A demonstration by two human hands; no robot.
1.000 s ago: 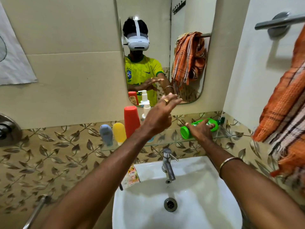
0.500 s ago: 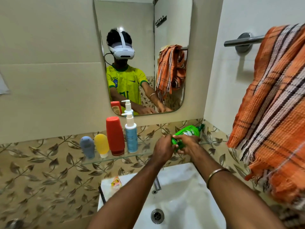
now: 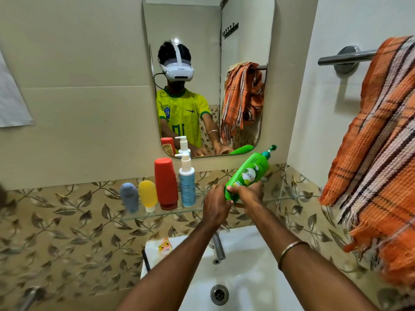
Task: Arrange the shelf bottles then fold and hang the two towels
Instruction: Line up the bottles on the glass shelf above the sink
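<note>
Green bottle (image 3: 247,176) now lifting off glass shelf (image 3: 161,213) vs lying flat, both hands' fingers gripping its base, long axis tilting up-right, left hand (image 3: 216,206) & right hand (image 3: 250,196) equally close.

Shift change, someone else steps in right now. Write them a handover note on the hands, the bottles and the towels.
Hands: the left hand and the right hand both grip the lower end of the green bottle, held tilted above the glass shelf, pump end up and to the right.
On the shelf, upright in a row: grey bottle, yellow bottle, red bottle, blue spray bottle.
Done: four bottles lined up.
Left: stand the green bottle on the shelf, probably to the right of the row. The orange striped towel hangs bunched on the towel bar, unfolded; a second towel cannot be told apart here.
</note>
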